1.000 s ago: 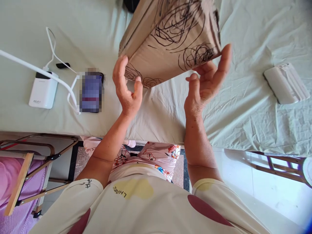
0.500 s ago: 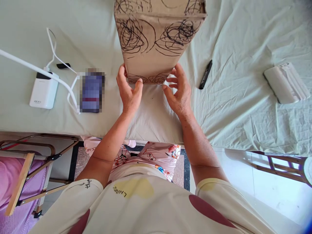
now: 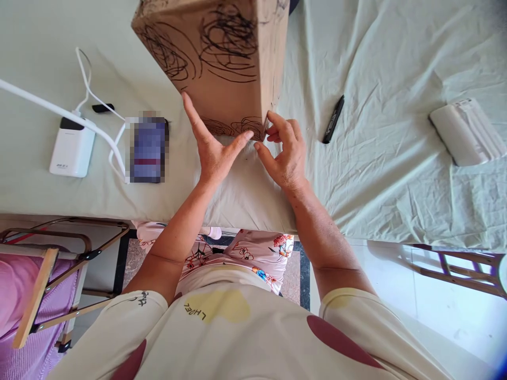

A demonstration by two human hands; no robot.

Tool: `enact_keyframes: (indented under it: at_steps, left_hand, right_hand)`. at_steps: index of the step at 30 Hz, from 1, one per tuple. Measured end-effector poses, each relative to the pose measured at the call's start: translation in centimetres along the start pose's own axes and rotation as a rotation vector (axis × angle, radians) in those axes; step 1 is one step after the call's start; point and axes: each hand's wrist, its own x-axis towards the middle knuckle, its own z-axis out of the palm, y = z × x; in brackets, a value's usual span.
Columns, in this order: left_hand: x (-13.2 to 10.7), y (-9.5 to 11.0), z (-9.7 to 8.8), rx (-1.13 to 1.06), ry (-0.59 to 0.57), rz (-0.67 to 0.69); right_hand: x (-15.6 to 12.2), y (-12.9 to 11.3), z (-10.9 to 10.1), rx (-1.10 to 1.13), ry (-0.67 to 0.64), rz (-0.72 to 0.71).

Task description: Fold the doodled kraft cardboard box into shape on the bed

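Observation:
A tall cardboard box (image 3: pixel 232 97) stands turned at an angle on the cloth, its faces covered with black scribbled loops and curved lines. My left hand (image 3: pixel 214 153) is spread wide against the scribbled front face. Its thumb touches the lower edge near the right corner, and its index finger reaches up along the left edge. At the lower right corner my right hand (image 3: pixel 287 155) has its fingers curled on the side face and its thumb close to the front. The top of the box is cut off by the view.
A black marker (image 3: pixel 333 120) lies right of the box, a grey-white folded bundle (image 3: pixel 467 132) farther right. To the left are a white power bank (image 3: pixel 71 150) with a cable, a black cap (image 3: pixel 103 107) and a blurred phone (image 3: pixel 149 150). A folding chair (image 3: pixel 37 295) stands below left.
The box has turned so that its right side face shows and its top has swung left. My left fingers have spread wider, and my right hand has shifted slightly left with the corner.

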Motion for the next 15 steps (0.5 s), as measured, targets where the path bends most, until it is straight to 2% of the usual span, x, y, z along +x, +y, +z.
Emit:
enact_keyframes:
  at_steps: [2,6,15]
  left_hand:
    - [-0.1,0.9,0.1,-0.005,0.057,0.031]
    - [-0.3,1.4,0.1,0.010,0.047,0.020]
    - [-0.1,2.1,0.2,-0.047,0.016,0.002]
  right_hand:
    - [-0.1,-0.6,0.0,-0.022,0.018,-0.019]
    - [-0.1,-1.1,0.0,-0.033,0.018,-0.061]
    - [-0.3,-1.7,0.4,-0.022,-0.005,-0.044]
